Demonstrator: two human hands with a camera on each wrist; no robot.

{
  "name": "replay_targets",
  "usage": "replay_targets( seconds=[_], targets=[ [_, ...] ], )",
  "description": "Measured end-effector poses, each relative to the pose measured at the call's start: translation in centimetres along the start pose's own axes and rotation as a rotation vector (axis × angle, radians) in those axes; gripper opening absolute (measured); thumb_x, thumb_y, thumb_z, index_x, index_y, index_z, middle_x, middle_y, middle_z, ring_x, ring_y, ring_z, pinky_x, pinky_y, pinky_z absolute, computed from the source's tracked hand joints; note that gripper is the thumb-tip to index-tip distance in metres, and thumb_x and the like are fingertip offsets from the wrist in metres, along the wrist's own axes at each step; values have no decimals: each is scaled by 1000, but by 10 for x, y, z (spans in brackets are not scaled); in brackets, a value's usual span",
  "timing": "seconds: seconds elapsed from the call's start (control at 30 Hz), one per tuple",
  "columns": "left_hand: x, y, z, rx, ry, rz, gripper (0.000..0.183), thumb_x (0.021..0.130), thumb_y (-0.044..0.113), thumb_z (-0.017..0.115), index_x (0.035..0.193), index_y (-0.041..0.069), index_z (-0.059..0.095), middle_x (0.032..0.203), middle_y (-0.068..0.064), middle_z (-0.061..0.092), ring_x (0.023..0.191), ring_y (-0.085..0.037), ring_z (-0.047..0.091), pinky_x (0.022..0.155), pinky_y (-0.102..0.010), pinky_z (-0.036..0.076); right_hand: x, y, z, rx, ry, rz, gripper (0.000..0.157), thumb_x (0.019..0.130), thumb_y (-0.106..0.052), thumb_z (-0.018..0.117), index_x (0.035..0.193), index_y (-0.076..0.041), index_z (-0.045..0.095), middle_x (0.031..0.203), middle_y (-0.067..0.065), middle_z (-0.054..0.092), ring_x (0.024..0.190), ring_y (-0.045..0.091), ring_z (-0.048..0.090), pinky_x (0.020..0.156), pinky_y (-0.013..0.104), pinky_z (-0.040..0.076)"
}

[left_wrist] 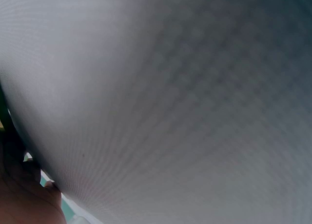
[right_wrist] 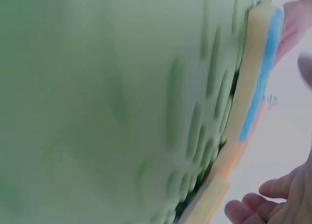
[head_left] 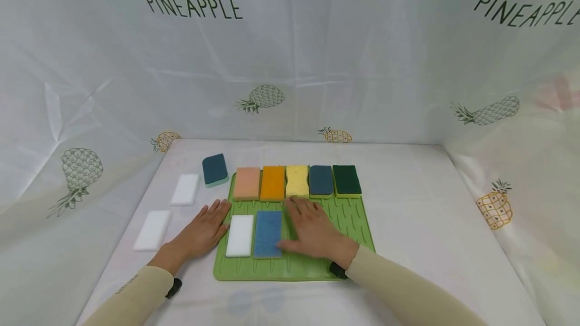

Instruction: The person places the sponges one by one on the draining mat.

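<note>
My left hand (head_left: 202, 231) lies with outstretched fingers along the left edge of a green ribbed mat (head_left: 294, 271), its thumb near a white sponge (head_left: 240, 235). At the lower left corner of the left wrist view, part of that hand (left_wrist: 29, 199) shows dark. Over the mat is my right hand (head_left: 316, 231), fingers extended towards a yellow wavy-sided sponge (head_left: 296, 180). Its thumb is at the right edge of a blue sponge (head_left: 268, 233), and I cannot tell whether they touch. The right wrist view shows loose fingers (right_wrist: 265, 199) with nothing in them.
Along the mat's back edge stand a pink sponge (head_left: 246, 184), an orange one (head_left: 273, 183), a dark blue one (head_left: 321, 181) and a dark green one (head_left: 347, 180). Left of the mat lie another dark blue sponge (head_left: 215, 169) and two white ones (head_left: 185, 189). Pineapple-print cloth (head_left: 290, 54) hangs behind.
</note>
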State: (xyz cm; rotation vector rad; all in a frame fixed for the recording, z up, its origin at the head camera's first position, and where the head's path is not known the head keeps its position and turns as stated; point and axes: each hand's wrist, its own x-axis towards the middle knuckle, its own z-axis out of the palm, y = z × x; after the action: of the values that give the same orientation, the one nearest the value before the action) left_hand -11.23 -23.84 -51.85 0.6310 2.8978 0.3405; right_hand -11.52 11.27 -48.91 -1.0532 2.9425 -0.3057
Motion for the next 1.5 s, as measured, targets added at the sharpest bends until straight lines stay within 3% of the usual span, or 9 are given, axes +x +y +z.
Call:
replay_targets(
  seconds=[0.2,0.5,0.73,0.93,1.5],
  targets=[
    [-1,2,1,-8,-4,-5,64,113,30,49,165,-1,29,170,-21,32,159,-43,26,128,-64,24,-24,45,-9,-69,167,46,90,100,-57,66,158,6,39,156,27,48,139,45,52,109,63,49],
    [-1,3,1,-4,-3,1,64,113,28,50,165,-1,28,170,-21,32,159,-43,26,128,-63,24,-84,125,-15,-162,294,78,84,94,-36,78,151,15,42,146,35,51,135,49,52,112,61,47],
    [-1,4,-1,24,-13,-3,64,113,28,50,165,-2,29,170,-22,33,159,-43,27,127,-63,26,-122,142,-10,-229,128,93,79,99,-33,72,155,12,40,159,30,44,148,46,43,119,64,38],
    [-2,5,-2,53,-6,0,63,113,28,50,163,-4,31,169,-24,34,158,-43,30,126,-62,29,-132,141,-4,-181,4,123,72,106,-35,61,159,7,38,166,24,39,155,42,37,123,63,33],
    [-5,5,-11,99,-6,3,61,113,32,50,162,-1,36,167,-21,40,156,-42,34,126,-59,31,-131,142,1,-130,-43,131,65,110,-31,54,161,6,36,168,21,36,156,41,35,122,63,36]
  ],
)
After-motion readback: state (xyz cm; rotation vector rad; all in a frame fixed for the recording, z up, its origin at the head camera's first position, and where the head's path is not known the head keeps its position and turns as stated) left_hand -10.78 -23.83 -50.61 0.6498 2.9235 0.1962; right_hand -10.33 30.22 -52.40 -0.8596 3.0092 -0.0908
